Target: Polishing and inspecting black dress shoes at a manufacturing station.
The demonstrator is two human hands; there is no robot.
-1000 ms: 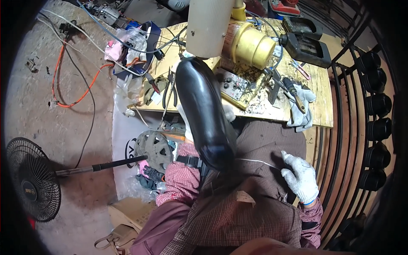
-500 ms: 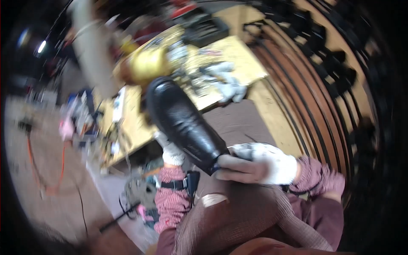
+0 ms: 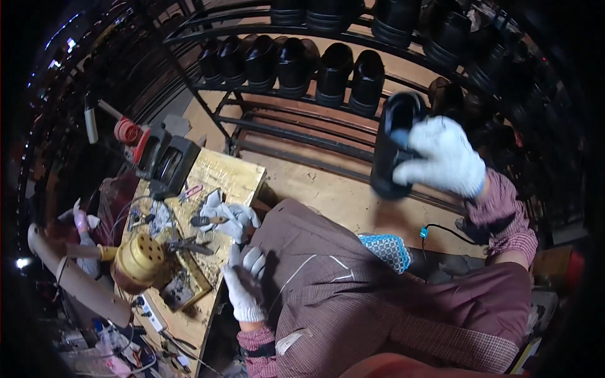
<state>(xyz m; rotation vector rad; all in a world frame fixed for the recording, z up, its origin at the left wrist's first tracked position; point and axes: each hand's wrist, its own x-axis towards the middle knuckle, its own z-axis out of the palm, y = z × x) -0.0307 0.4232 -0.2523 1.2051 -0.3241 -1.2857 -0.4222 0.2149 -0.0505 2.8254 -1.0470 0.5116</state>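
Observation:
My right hand (image 3: 438,154), in a white knit glove, grips a black leather shoe (image 3: 384,160) by its side. The shoe is held in the air in front of the lower bars of a shoe rack, its opening turned toward me. Part of the shoe is hidden behind my fingers. My left hand (image 3: 244,286), gloved too, holds nothing. Its fingers are slightly bent and apart, beside the workbench's (image 3: 242,173) right edge and my covered lap.
Black shoes (image 3: 293,66) stand in rows on the metal rack (image 3: 296,135) ahead. On the bench are a yellow perforated device (image 3: 140,258), pliers (image 3: 192,246), grey gloves (image 3: 230,217), a power strip (image 3: 151,312) and a dark machine (image 3: 167,160). Another person's hand (image 3: 80,220) shows far left.
My view has swung toward the rack. The shoe has gone from over my lap to the rack's front, still in my right hand. My left hand, earlier behind the shoe, now shows plainly.

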